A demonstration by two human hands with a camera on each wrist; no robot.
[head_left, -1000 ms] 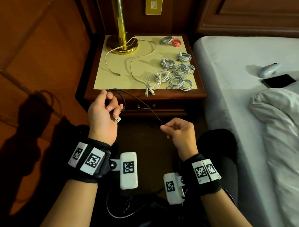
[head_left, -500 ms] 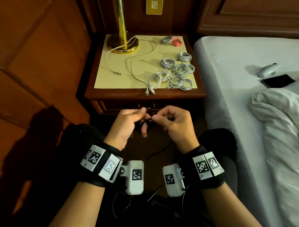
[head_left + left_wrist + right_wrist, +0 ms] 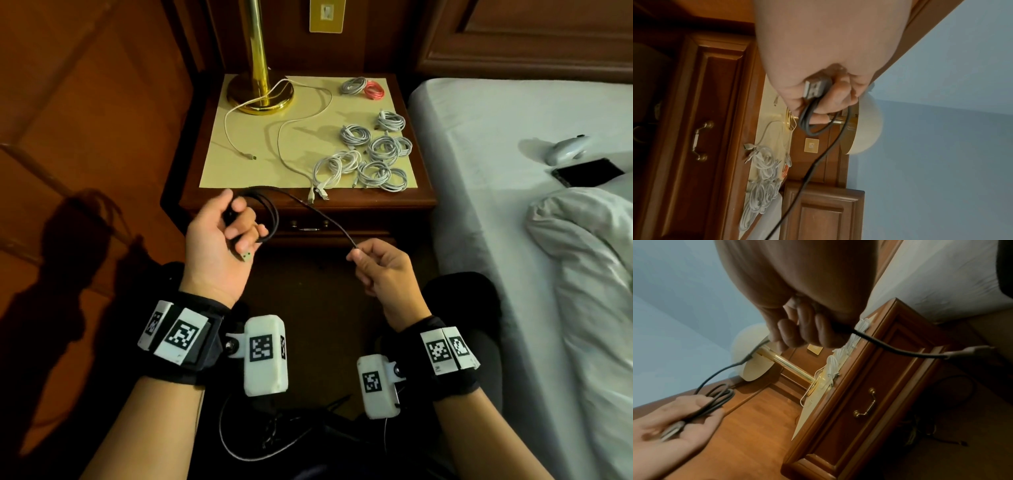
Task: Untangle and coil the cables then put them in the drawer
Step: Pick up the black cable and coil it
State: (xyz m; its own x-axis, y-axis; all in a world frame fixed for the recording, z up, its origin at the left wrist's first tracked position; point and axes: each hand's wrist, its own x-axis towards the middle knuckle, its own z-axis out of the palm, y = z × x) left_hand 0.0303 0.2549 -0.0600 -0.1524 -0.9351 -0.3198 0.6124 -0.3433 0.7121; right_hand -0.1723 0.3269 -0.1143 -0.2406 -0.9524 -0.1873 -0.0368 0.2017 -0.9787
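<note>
Before nightstand point(image 3: 301, 202): left hand point(image 3: 219, 246) grips black cable point(image 3: 318, 214) loops; right hand point(image 3: 387, 270) pinches strand.

Left hand point(image 3: 219, 246) is gripping a couple of loops of a black cable point(image 3: 308, 209) with the USB plug point(image 3: 246, 256) poking out below the fingers, and the right hand point(image 3: 383, 270) pinches the same cable further along, so it runs in a loose line between the two hands in front of the closed drawer point(image 3: 308, 228). Up on the nightstand point(image 3: 191, 192) there's a brass lamp base point(image 3: 260, 94), one white cable point(image 3: 284, 137) still sprawled loose across the cream mat point(image 3: 233, 171), and a bunch of coiled white cables point(image 3: 373, 154) plus a red coil point(image 3: 374, 91) on the right side. Off to the right on the bed point(image 3: 496, 240) sit a white mouse point(image 3: 567, 150) and a dark phone point(image 3: 587, 172), near each other.
</note>
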